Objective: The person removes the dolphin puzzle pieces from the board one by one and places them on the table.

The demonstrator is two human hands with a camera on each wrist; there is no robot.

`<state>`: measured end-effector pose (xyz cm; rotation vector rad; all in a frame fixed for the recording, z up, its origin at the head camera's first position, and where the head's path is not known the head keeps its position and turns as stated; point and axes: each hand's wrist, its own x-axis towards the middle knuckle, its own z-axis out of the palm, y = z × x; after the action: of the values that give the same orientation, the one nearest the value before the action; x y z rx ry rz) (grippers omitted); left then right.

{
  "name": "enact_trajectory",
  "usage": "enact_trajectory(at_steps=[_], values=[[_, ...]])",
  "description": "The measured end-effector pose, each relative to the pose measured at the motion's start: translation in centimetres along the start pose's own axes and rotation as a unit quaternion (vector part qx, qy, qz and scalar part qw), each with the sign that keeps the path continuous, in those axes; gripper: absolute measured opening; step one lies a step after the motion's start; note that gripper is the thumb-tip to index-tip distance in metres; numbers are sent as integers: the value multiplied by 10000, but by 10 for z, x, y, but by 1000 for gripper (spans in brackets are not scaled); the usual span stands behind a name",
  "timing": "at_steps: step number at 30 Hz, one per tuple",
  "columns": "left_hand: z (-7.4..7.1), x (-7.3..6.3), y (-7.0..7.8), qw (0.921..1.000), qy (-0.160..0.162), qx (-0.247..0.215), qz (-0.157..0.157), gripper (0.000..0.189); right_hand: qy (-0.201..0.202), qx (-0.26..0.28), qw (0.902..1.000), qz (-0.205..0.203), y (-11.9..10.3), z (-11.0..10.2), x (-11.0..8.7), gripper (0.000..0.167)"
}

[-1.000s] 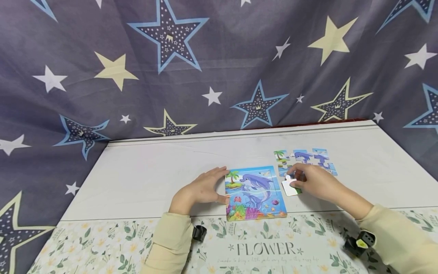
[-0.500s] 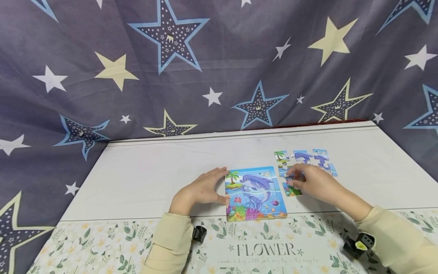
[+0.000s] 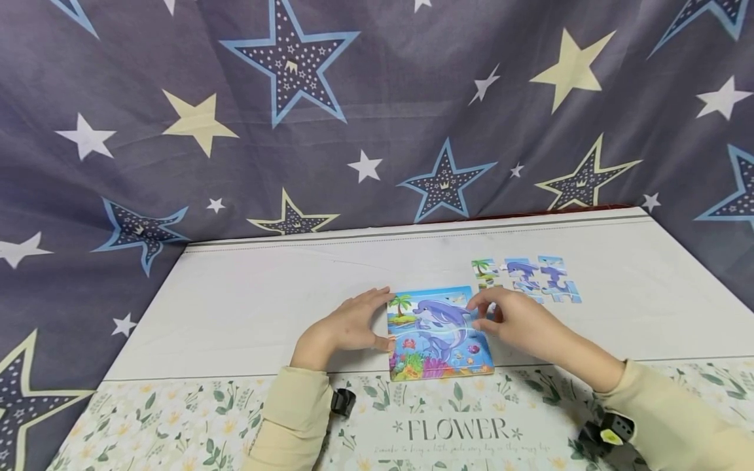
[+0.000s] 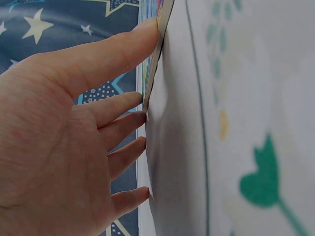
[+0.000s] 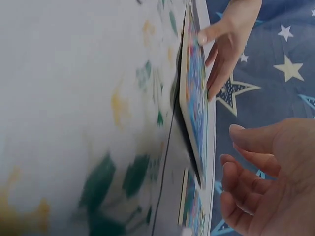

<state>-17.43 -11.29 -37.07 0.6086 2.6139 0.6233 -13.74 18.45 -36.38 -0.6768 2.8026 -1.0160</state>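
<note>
A square dolphin puzzle board [image 3: 437, 340] lies picture side up before me. My left hand [image 3: 347, 326] rests at its left edge, thumb and fingertips touching it with the fingers extended, as the left wrist view also shows. Over the board's right edge hovers my right hand [image 3: 521, 324]; in the right wrist view its thumb and bent fingers stand apart, with nothing between them. Beyond it are rows of loose jigsaw pieces [image 3: 521, 269], with palm tree and dolphin parts. Some pieces are hidden behind the right hand; part of one puzzle piece [image 5: 193, 209] shows below the board in the right wrist view.
The table has a white cloth [image 3: 283, 301] with a flowered front band [image 3: 177, 418] printed "FLOWER". Behind it hangs a dark curtain [image 3: 377, 118] with stars. Each wrist wears a black device, such as the right wrist device [image 3: 607, 435].
My right hand has let go of the colourful jigsaw piece it set down right of the board, then moved left to the board's right edge. The left hand has stayed put.
</note>
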Motion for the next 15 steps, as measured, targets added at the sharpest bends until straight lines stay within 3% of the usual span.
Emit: enact_trajectory(at_steps=[15], values=[[0, -1, 1, 10000, 6, 0, 11, 92, -461, 263, 9986, -68, -23, 25, 4, 23]])
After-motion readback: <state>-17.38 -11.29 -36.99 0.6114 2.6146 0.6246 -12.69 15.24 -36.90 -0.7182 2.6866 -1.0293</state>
